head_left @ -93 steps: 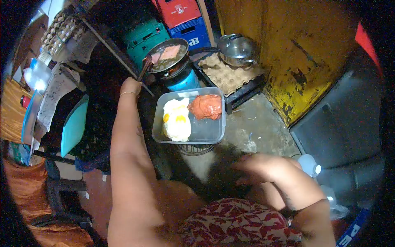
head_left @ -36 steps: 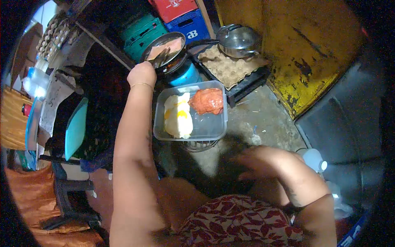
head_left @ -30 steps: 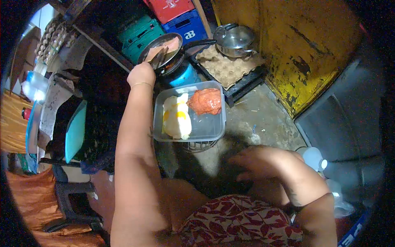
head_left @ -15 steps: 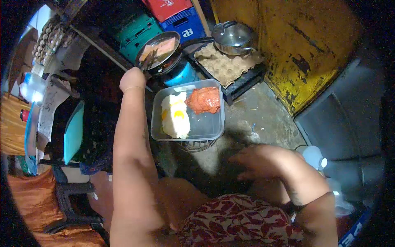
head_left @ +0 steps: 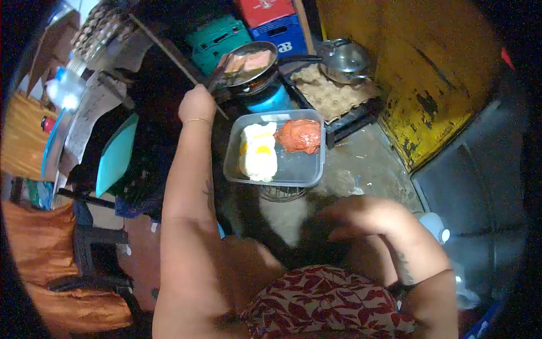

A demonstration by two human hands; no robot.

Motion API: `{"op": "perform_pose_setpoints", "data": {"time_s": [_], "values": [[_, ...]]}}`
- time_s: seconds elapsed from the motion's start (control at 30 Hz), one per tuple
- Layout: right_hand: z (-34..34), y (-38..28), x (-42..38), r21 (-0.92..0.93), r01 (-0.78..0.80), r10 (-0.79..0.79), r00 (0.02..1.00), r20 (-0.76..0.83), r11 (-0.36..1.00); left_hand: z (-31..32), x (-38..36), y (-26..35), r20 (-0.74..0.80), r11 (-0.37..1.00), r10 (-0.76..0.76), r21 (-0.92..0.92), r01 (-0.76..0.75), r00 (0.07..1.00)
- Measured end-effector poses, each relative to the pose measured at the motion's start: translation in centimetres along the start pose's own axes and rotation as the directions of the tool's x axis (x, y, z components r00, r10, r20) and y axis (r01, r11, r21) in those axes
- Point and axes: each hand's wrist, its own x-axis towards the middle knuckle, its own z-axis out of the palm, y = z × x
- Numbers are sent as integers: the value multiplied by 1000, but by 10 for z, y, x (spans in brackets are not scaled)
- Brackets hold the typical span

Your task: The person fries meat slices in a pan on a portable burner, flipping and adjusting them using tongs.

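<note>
My left hand point(head_left: 197, 105) is closed around a dark utensil point(head_left: 217, 78), its far end at the rim of a frying pan point(head_left: 248, 86). Pink slices of food point(head_left: 251, 61) lie in the pan's oil. My right hand point(head_left: 341, 217) hangs in shadow over my lap, fingers loosely apart, holding nothing that shows. Between the hands is a clear plastic container point(head_left: 293, 182) with fried eggs point(head_left: 259, 155) at its left and a reddish mass of food point(head_left: 300, 136) at its right.
The pan sits above a blue stove point(head_left: 270, 100). At its right, a lidded pot point(head_left: 342, 62) stands on an egg tray point(head_left: 324, 96). Behind are green point(head_left: 220, 42), blue point(head_left: 282, 38) and red crates point(head_left: 265, 10). A turquoise board point(head_left: 117, 155) is at the left.
The view has shifted, so the container, pan and pot appear farther right. My left hand still holds the utensil, now angled up and right along the pan's left side. My right hand stays over my lap.
</note>
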Motion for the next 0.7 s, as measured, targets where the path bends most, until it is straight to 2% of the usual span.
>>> {"op": "perform_pose_setpoints", "data": {"time_s": [0.03,0.07,0.1,0.13,0.17,0.2,0.23,0.27,0.3,0.33,0.4,0.43,0.47,0.5,0.53,0.6,0.67,0.7], "values": [[-5,-23,-3,-265,76,-66,997,47,961,-2,-4,-3,-1,1000,19,12,-19,1000],[-6,-38,-4,-506,158,-117,987,111,848,-4,-7,-7,-1,999,36,23,-36,999],[-4,-31,0,-517,167,-120,985,124,840,-3,-8,-13,20,999,48,-12,-48,999],[-3,-18,8,-473,282,-248,959,135,835,-20,-23,-9,81,996,11,-89,-4,997],[-1,-7,14,-424,394,-369,918,143,815,-9,-22,-20,42,986,35,-167,-28,999],[2,-17,13,-427,401,-366,916,165,810,2,-18,-30,3,969,53,-241,-51,999],[3,-33,11,-537,205,-169,979,115,818,0,-19,-37,8,971,26,-238,-24,1000],[5,-47,10,-633,6,31,998,48,774,4,-24,-43,170,835,-32,-536,120,985],[10,-56,9,-661,-72,88,996,-9,747,10,-38,-54,336,594,-48,-747,298,941],[11,-53,9,-655,1,-1,1000,1,756,11,-61,-64,361,586,-100,-732,348,927],[17,-60,9,-659,-39,31,999,-24,751,-6,-104,-84,299,250,-63,-919,305,952],[18,-53,10,-659,-52,39,999,-34,750,-9,-126,-104,319,248,-112,-908,338,941],[21,-49,13,-658,-67,44,998,-50,750,-12,-150,-121,281,217,-118,-929,301,952],[27,-64,10,-630,-141,129,990,-64,763,-13,-174,-135,237,187,-120,-948,257,964],[31,-63,11,-640,-121,131,991,-32,759,-16,-200,-151,246,188,-153,-944,273,957],[30,-52,7,-718,-77,41,997,-67,691,-28,-260,-188,263,240,-329,-906,349,907],[36,-55,6,-723,-35,6,999,-43,690,-9,-318,-240,122,492,-370,-815,306,921],[40,-61,6,-707,-104,81,995,-65,700,-1,-348,-258,195,425,-413,-823,378,890]]}}
